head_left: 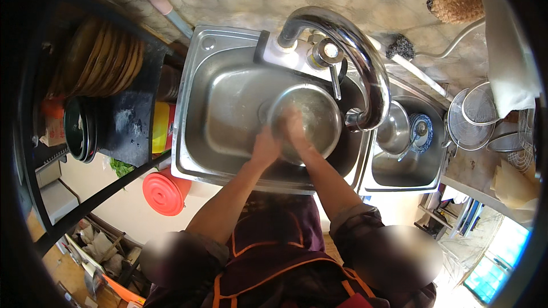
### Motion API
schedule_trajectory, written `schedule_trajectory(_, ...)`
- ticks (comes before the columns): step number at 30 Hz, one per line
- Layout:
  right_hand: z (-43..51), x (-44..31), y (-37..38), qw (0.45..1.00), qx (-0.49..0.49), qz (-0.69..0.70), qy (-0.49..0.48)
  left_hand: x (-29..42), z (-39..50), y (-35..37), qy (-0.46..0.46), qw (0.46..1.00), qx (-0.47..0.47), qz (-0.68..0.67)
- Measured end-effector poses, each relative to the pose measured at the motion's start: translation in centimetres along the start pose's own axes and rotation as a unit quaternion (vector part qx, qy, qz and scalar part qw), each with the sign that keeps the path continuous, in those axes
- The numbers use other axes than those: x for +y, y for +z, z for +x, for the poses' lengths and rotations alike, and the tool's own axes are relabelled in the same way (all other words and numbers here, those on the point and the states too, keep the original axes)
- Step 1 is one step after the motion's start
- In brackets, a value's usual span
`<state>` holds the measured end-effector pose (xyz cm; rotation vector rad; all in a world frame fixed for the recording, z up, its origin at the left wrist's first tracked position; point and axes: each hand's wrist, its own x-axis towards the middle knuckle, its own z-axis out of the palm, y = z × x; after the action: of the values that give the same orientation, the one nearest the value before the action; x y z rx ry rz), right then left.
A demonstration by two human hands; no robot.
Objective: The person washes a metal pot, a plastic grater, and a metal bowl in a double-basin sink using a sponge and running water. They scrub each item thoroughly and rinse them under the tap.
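A round stainless steel bowl (325, 119) sits in the large left basin (222, 137) of a metal double sink. My left hand (266, 145) is at the bowl's near left rim and appears to grip it. Inside the bowl is my right hand (293, 126), blurred, its fingers down against the bottom or side; whether it holds anything cannot be made out. Over the basin's right side arches a chrome faucet (374, 68), its spout end just right of the bowl. A lever handle (335, 81) stands behind the bowl.
In the right basin (411, 171) are another metal bowl (391, 130) and blue-patterned dishes (424, 132) with a spoon. Wire strainers (471, 124) hang at right. A dark shelf (124, 128) with stacked plates (102, 60) borders the left, above a red lidded bucket (165, 192).
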<state>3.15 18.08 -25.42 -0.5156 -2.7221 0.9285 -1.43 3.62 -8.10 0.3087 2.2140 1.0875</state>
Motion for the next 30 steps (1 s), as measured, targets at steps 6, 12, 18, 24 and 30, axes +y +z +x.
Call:
schedule_trajectory(6,-1.9,-6.8,-12.7,0.935,-0.322,-0.032,0.145,0.2,0.0,-0.6,-0.031,0.999,0.028,-0.032)
schedule_trajectory(12,1.4,-1.0,-9.3,0.976,-0.019,-0.032,0.213,0.8,0.1,-1.0,-0.085,0.996,-0.023,-0.031)
schedule_trajectory(18,5.0,-11.0,-8.5,0.978,0.179,0.076,0.078,-2.3,0.5,-0.4,-0.026,0.998,-0.046,-0.033)
schedule_trajectory(24,-1.1,-10.9,-14.0,0.959,-0.212,0.074,0.171,0.7,0.1,-1.3,-0.117,0.954,-0.104,-0.256)
schedule_trajectory(30,-1.0,-0.9,-9.5,0.966,-0.077,-0.062,0.239,-1.4,0.4,-0.5,-0.081,0.993,-0.071,-0.05)
